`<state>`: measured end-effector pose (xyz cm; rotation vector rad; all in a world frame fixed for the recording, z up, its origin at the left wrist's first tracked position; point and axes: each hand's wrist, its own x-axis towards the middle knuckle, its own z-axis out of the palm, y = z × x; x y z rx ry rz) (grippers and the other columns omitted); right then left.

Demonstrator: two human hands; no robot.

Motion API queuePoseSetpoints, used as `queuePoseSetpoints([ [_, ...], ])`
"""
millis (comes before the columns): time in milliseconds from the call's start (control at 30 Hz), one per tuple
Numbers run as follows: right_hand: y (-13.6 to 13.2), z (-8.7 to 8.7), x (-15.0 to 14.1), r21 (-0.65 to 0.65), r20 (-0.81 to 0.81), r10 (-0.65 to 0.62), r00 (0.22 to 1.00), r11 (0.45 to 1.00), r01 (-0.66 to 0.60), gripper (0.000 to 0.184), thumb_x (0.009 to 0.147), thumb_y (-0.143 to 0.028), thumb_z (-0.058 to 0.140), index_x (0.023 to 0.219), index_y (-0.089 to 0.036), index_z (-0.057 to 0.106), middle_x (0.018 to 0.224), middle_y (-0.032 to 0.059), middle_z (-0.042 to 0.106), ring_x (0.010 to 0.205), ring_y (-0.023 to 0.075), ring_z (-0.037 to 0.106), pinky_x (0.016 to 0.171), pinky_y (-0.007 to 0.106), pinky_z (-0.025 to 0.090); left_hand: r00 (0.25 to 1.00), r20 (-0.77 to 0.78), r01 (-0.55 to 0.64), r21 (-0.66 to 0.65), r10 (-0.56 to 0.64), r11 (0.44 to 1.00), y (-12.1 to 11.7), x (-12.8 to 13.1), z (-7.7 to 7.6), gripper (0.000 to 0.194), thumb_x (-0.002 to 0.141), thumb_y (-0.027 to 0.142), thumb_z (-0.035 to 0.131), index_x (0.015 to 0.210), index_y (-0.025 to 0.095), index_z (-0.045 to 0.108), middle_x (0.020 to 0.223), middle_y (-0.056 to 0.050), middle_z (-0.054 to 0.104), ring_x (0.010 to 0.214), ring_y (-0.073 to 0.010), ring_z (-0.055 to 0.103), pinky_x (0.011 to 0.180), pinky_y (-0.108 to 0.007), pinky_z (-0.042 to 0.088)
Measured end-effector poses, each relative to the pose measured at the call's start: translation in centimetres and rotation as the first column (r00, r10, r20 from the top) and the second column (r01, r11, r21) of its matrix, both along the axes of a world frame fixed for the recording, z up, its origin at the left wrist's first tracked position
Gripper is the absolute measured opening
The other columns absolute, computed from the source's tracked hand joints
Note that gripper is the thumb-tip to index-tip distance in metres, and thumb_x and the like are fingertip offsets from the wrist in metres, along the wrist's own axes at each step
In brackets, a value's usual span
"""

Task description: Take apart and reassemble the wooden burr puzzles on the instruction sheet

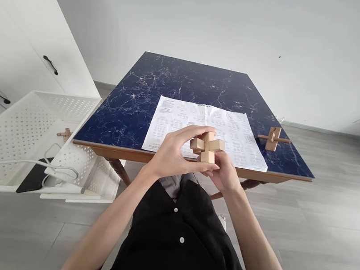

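Above the front edge of the table, I hold a wooden burr puzzle (210, 144) of interlocking light-wood bars. My left hand (177, 150) grips it from the left, fingers over its top end and thumb along its lower end. My right hand (224, 171) closes on it from below and the right; some of its fingers are hidden behind the wood. Under and behind the puzzle lies a creased white instruction sheet (182, 117) with small printed diagrams.
The table (188, 80) has a dark blue marbled top. Near its right edge sits another wooden puzzle (272, 139) with a crossing rod. At left stand a white perforated basket (33, 117) with cables and a white cabinet (19, 34).
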<state>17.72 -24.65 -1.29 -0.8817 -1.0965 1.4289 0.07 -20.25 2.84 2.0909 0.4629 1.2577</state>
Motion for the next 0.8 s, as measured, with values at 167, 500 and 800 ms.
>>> queuePoseSetpoints([
  [167, -0.4, -0.3, 1.2, -0.007, 0.042, -0.027, 0.999, 1.0, 0.027, 0.038, 0.089, -0.058, 0.065, 0.073, -0.025, 0.055, 0.058, -0.0032, 0.043, 0.049, 0.0133, 0.033, 0.048, 0.03, 0.031, 0.999, -0.02, 0.04, -0.009, -0.041, 0.999, -0.1, 0.6, 0.4, 0.064, 0.082, 0.045, 0.094, 0.139, 0.028, 0.069, 0.133, -0.009, 0.076, 0.122, -0.0307, 0.073, 0.103, -0.043, 0.06],
  [500, -1.0, -0.8, 3.9, 0.052, 0.007, -0.075, 0.997, 0.996, 0.075, 0.045, 0.083, -0.065, 0.075, 0.075, -0.024, 0.057, 0.061, -0.0046, 0.036, 0.052, 0.0126, 0.026, 0.046, 0.027, 0.027, 0.989, 0.062, 0.141, -0.081, -0.136, 0.987, -0.5, 2.8, 0.6, 0.066, 0.076, 0.043, 0.099, 0.135, 0.026, 0.073, 0.13, -0.009, 0.078, 0.118, -0.0289, 0.075, 0.103, -0.041, 0.061],
  [800, -1.6, -1.3, 5.6, 0.118, -0.045, -0.05, 0.998, 0.991, 0.055, 0.049, 0.087, -0.062, 0.076, 0.07, -0.024, 0.051, 0.063, -0.006, 0.027, 0.054, 0.0108, 0.016, 0.047, 0.026, 0.021, 0.98, 0.032, 0.2, -0.041, -0.198, 0.979, 0.0, 4.3, 0.6, 0.066, 0.077, 0.041, 0.099, 0.137, 0.028, 0.074, 0.135, -0.009, 0.078, 0.122, -0.0301, 0.075, 0.108, -0.044, 0.06],
])
